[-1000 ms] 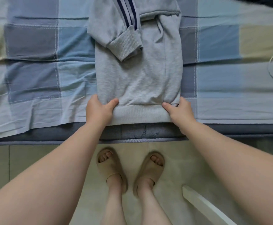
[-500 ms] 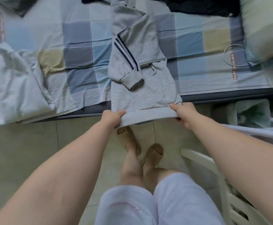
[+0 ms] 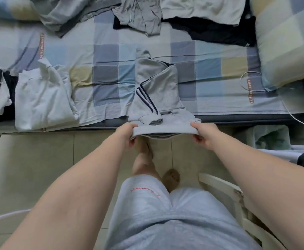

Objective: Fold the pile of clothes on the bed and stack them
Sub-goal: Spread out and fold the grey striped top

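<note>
Sweatshirt (image 3: pixel 156 91): gray, lies across the bed (image 3: pixel 210 83) edge, hem pulled off it toward you.
Left hand (image 3: pixel 127 133): you pinch the hem's left corner.
Right hand (image 3: pixel 204 134): you pinch the right corner.

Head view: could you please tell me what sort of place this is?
Probably a bedroom: a bed with a checked sheet, a pillow at one end, loose clothes heaped along its far side.
</note>
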Action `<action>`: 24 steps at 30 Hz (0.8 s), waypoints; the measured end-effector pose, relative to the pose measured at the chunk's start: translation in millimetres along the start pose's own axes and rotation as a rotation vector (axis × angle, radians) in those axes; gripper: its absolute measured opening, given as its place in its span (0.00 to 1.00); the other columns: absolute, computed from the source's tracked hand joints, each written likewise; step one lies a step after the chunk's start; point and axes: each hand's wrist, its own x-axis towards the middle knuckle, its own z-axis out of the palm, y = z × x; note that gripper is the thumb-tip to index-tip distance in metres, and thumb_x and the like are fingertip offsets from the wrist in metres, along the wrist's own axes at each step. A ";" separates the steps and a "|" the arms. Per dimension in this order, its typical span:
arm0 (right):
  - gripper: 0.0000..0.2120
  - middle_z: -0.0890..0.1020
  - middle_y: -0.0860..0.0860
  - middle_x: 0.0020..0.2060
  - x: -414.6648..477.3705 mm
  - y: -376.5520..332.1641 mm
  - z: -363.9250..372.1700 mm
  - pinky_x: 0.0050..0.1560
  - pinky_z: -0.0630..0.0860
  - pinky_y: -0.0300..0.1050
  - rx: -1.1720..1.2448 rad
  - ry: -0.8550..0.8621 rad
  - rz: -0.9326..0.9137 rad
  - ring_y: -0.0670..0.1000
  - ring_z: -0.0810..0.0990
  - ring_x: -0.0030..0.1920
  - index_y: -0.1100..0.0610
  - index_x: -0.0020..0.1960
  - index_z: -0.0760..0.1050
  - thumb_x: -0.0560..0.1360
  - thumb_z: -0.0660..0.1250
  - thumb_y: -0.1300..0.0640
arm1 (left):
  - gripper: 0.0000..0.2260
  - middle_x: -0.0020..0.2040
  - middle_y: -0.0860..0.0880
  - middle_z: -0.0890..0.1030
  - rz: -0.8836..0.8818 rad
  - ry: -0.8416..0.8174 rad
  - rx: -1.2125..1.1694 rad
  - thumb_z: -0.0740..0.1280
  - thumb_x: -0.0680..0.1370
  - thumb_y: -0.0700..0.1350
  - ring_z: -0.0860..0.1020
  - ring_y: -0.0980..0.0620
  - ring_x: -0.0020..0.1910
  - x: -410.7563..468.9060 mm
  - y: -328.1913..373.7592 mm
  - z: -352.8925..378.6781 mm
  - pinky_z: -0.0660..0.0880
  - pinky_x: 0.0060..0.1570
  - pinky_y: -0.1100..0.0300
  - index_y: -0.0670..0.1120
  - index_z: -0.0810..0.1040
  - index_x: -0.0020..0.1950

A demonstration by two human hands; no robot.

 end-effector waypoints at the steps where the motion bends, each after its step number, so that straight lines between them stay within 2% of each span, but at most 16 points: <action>1: 0.12 0.80 0.53 0.44 2.2 -15.5 5.1 0.24 0.74 0.36 0.022 -0.004 -0.007 0.49 0.78 0.38 0.57 0.59 0.75 0.77 0.72 0.59 | 0.03 0.36 0.49 0.75 0.004 -0.008 -0.028 0.67 0.77 0.42 0.72 0.54 0.28 0.3 14.9 3.6 0.69 0.26 0.66 0.48 0.77 0.50; 2: 0.11 0.79 0.53 0.43 5.7 -30.8 10.5 0.25 0.74 0.36 0.045 -0.007 -0.011 0.49 0.77 0.37 0.57 0.59 0.74 0.78 0.71 0.59 | 0.02 0.33 0.49 0.75 0.004 -0.026 -0.064 0.66 0.78 0.41 0.71 0.55 0.24 1.7 30.2 7.7 0.69 0.23 0.68 0.47 0.76 0.47; 4: 0.10 0.78 0.54 0.42 16.0 -63.7 23.8 0.26 0.75 0.37 0.077 -0.002 -0.015 0.49 0.77 0.36 0.56 0.58 0.73 0.79 0.70 0.59 | 0.06 0.26 0.51 0.73 -0.001 -0.053 -0.134 0.64 0.79 0.41 0.70 0.57 0.18 5.2 63.5 15.2 0.67 0.20 0.69 0.47 0.74 0.42; 7: 0.01 0.77 0.53 0.38 34.4 -118.9 53.6 0.23 0.73 0.34 0.102 -0.001 -0.030 0.47 0.75 0.33 0.54 0.50 0.76 0.80 0.67 0.58 | 0.10 0.20 0.52 0.71 -0.004 -0.075 -0.232 0.63 0.79 0.40 0.68 0.58 0.16 16.3 121.8 25.3 0.66 0.19 0.69 0.47 0.74 0.37; 15: 0.07 0.78 0.50 0.31 133.3 -249.5 131.5 0.26 0.72 0.36 0.065 0.095 -0.043 0.45 0.75 0.26 0.53 0.44 0.75 0.80 0.67 0.56 | 0.11 0.24 0.52 0.75 -0.063 -0.056 -0.346 0.61 0.77 0.40 0.72 0.57 0.20 106.4 279.5 57.1 0.69 0.22 0.69 0.47 0.75 0.36; 19: 0.10 0.78 0.47 0.27 195.2 -294.7 164.9 0.23 0.68 0.32 0.030 0.103 -0.028 0.43 0.75 0.24 0.53 0.42 0.73 0.82 0.63 0.55 | 0.12 0.24 0.52 0.73 -0.055 -0.057 -0.336 0.58 0.78 0.40 0.70 0.57 0.18 163.2 341.6 77.3 0.68 0.24 0.68 0.47 0.73 0.35; 22: 0.05 0.83 0.48 0.32 240.7 -316.9 188.4 0.24 0.71 0.32 0.090 0.080 -0.059 0.42 0.80 0.25 0.52 0.51 0.76 0.82 0.62 0.56 | 0.13 0.21 0.53 0.72 0.030 -0.053 -0.327 0.57 0.80 0.40 0.71 0.59 0.18 206.6 370.0 95.9 0.68 0.26 0.66 0.48 0.73 0.36; 23: 0.05 0.85 0.49 0.40 255.4 -319.1 194.8 0.30 0.76 0.35 0.104 0.056 -0.095 0.43 0.83 0.31 0.52 0.55 0.75 0.82 0.63 0.56 | 0.11 0.23 0.54 0.74 0.081 -0.060 -0.332 0.59 0.80 0.41 0.73 0.59 0.21 221.0 372.4 101.2 0.69 0.26 0.67 0.49 0.74 0.38; 24: 0.07 0.85 0.51 0.51 268.8 -317.3 199.6 0.42 0.81 0.41 0.088 0.020 -0.147 0.44 0.85 0.40 0.51 0.59 0.74 0.82 0.63 0.56 | 0.08 0.27 0.55 0.78 0.131 -0.051 -0.320 0.62 0.80 0.43 0.76 0.60 0.25 232.9 372.6 106.5 0.71 0.28 0.66 0.49 0.75 0.41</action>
